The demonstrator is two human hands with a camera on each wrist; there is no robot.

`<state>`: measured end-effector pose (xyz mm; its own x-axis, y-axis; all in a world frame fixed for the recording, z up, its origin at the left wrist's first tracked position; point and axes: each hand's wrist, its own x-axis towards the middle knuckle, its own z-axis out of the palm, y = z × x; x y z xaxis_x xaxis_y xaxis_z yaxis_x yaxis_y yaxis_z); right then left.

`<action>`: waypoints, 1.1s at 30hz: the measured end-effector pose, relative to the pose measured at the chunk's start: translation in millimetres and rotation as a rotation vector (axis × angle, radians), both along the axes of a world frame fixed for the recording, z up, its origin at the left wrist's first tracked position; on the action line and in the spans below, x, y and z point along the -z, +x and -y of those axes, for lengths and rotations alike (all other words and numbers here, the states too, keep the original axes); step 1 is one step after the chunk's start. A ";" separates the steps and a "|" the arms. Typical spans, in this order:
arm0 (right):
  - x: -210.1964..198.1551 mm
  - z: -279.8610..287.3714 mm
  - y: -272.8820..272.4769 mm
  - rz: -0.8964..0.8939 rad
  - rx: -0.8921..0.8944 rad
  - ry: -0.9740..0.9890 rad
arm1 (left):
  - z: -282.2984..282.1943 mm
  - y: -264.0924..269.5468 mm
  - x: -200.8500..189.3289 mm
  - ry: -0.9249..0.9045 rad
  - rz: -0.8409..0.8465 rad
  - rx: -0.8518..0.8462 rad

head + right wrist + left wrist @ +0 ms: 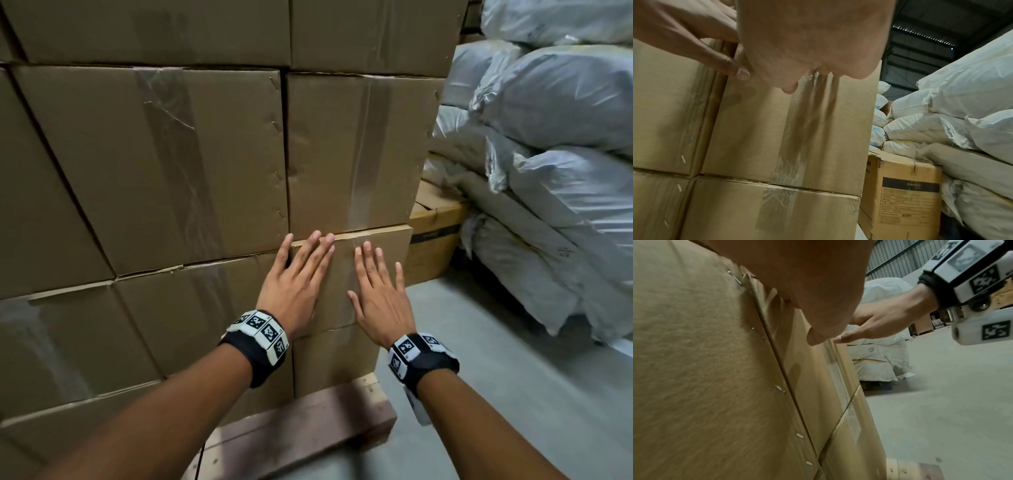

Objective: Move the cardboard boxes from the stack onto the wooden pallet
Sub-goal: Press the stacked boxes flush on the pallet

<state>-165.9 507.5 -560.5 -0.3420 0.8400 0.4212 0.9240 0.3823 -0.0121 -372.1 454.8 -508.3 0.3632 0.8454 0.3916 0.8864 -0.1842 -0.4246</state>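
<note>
Cardboard boxes [164, 164] fill most of the head view as a tall stack, several rows high, sitting on a wooden pallet [308, 425] whose corner shows at the bottom. Both hands lie flat on the front face of one box [373, 260] at the stack's right-hand corner, in the second row up from the pallet. The left hand [294, 284] has its fingers straight and spread, with the fingertips reaching the seam between this box and the taped box above [352, 154]. The right hand [380, 298] is just beside it, apart from it, fingers likewise straight and splayed against the cardboard near the strip of clear tape [359, 236]. Neither hand curls round any edge. Each wrist carries a black band with white marker blocks [260, 330]. To the right of the stack, well apart from the hands, white sacks [555, 144] are piled on the grey floor [496, 377], with a printed carton [904, 194] between them and the stack
</note>
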 end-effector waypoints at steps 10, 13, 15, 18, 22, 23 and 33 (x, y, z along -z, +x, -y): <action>-35.7 13.1 -4.4 0.067 0.024 -0.250 | 9.2 13.3 -20.9 -0.140 -0.031 -0.104; -52.8 16.0 -3.9 0.114 0.025 -0.338 | 9.8 14.2 -31.4 -0.213 -0.082 -0.132; -60.1 16.8 -4.1 0.151 0.032 -0.392 | 10.8 13.5 -34.0 -0.242 -0.119 -0.159; -75.4 21.7 -1.4 0.158 0.025 -0.477 | 16.0 18.1 -42.8 -0.306 -0.119 -0.180; -88.8 54.5 12.2 0.168 -0.021 -0.536 | 44.6 34.1 -57.3 -0.494 -0.060 -0.212; -90.8 68.0 18.1 0.168 -0.041 -0.542 | 56.2 37.6 -59.9 -0.543 -0.053 -0.206; -188.3 210.1 111.0 -0.133 0.107 -0.769 | 170.9 112.1 -169.6 -0.831 0.421 -0.264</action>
